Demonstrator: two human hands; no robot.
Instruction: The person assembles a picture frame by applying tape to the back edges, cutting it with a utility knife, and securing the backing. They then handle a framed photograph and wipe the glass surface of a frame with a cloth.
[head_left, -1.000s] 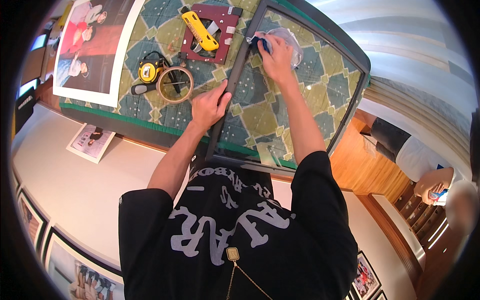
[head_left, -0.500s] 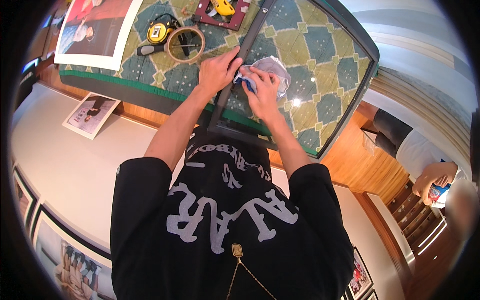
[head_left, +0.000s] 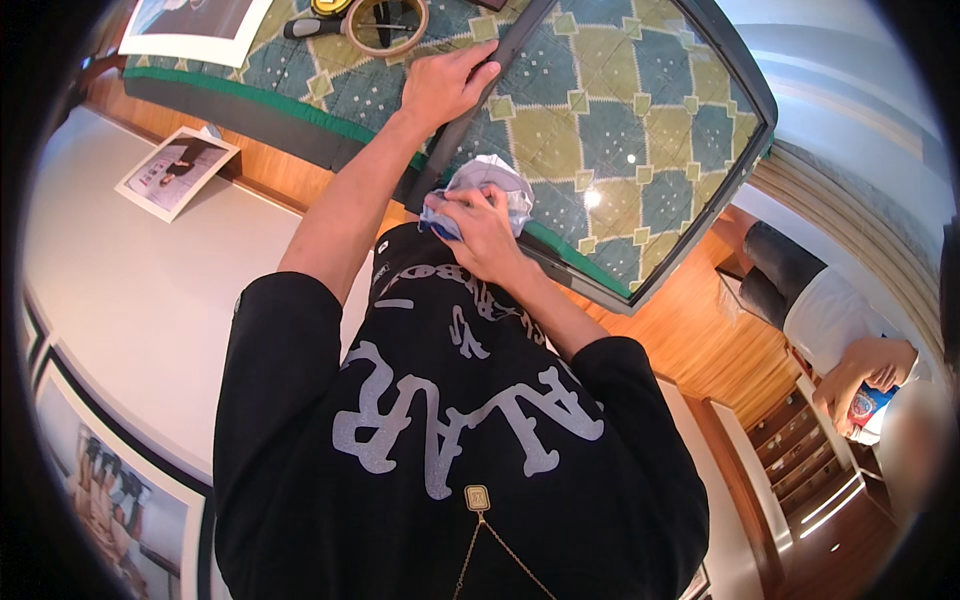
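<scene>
A large dark frame (head_left: 458,132) with a clear pane (head_left: 593,198) lies on a green patterned quilted cover, which shows through the pane. My left hand (head_left: 446,86) grips the frame's left bar, thumb and fingertips against it. Bunched in my right hand (head_left: 480,232) is a crumpled whitish cloth (head_left: 510,183) with a blue patch at its lower edge. The right hand presses it near the frame's near left corner, close to my body. The cloth hides that part of the bar and pane.
Beyond my left hand lie a roll of tape (head_left: 420,35), a grey-handled tool (head_left: 305,28), a yellow tape measure (head_left: 328,6) and a large print (head_left: 190,45). Another photo print (head_left: 180,170) rests lower left. A person (head_left: 830,320) with folded arms is at the right.
My right hand has brought the cloth toward me, down to the frame's near left corner. The left hand stays on the left bar. The view has shifted, with the table higher in the picture.
</scene>
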